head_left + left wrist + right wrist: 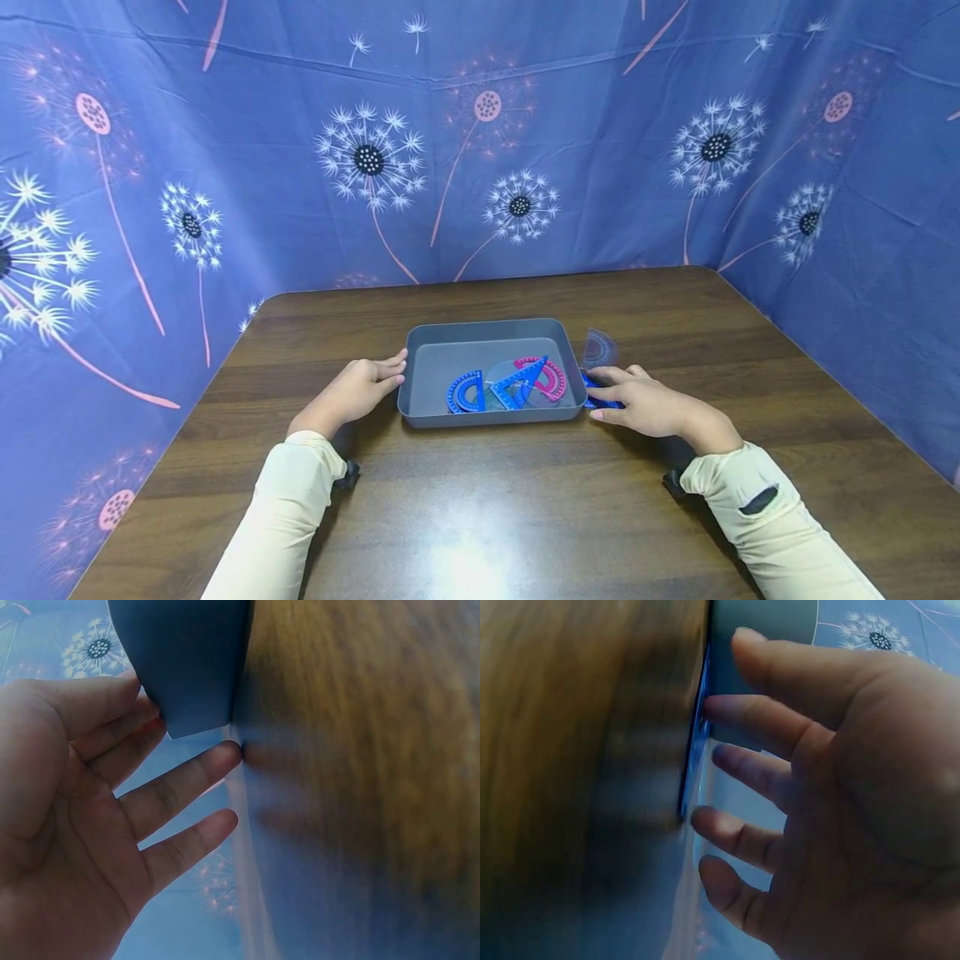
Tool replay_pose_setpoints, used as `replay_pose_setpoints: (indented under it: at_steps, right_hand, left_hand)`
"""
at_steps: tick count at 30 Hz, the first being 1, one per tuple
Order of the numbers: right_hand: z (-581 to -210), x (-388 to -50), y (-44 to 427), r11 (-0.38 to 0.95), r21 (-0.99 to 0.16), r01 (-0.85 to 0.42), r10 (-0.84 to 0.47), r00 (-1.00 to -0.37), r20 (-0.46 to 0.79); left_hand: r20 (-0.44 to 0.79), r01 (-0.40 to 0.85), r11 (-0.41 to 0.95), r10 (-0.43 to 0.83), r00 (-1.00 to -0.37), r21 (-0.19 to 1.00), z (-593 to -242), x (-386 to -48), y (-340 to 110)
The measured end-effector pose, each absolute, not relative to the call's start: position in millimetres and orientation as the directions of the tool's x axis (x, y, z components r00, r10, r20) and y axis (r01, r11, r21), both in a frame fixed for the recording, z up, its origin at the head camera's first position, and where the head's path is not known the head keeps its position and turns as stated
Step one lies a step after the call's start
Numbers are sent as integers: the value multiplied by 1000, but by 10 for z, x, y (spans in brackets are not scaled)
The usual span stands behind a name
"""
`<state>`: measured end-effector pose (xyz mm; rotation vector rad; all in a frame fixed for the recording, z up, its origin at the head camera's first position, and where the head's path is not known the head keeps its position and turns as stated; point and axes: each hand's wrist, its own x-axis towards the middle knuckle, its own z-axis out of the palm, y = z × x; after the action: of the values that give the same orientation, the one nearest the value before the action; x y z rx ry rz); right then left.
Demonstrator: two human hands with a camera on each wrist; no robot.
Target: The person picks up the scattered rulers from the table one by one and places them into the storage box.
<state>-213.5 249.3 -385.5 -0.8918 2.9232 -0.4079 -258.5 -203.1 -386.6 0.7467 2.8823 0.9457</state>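
I see the two hands well apart, one on each side of the grey tray (442, 354) on the counter (412, 492). The left hand (358, 390) rests fingertips against the tray's left wall, fingers extended. The right hand (651, 406), fingers spread, touches a blue piece (602, 404) just beside the tray's right wall; a clear protractor (598, 348) lies behind it. Inside the tray I make out a blue protractor (456, 393), a blue triangle (522, 375) and a pink protractor (556, 380).
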Motion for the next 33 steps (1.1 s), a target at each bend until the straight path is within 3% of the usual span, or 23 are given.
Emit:
replay_pose_setpoints:
  at_steps: [9, 27, 33]
  right_hand:
    - [-3771, -2118, 2565, 789, -348, -506, -537, -844, 9]
    - [-3831, -2201, 2647, 848, -335, -411, -412, -908, 70]
    - [-3866, -2229, 2622, 856, -371, -359, -390, -921, -11]
  left_hand:
    - [122, 432, 712, 443, -888, 554, -3870, -2587, -2021]
    - [101, 417, 716, 441, -892, 560, -3846, -2561, -2006]
    - [112, 434, 714, 452, -885, 549, -3834, -2563, -2017]
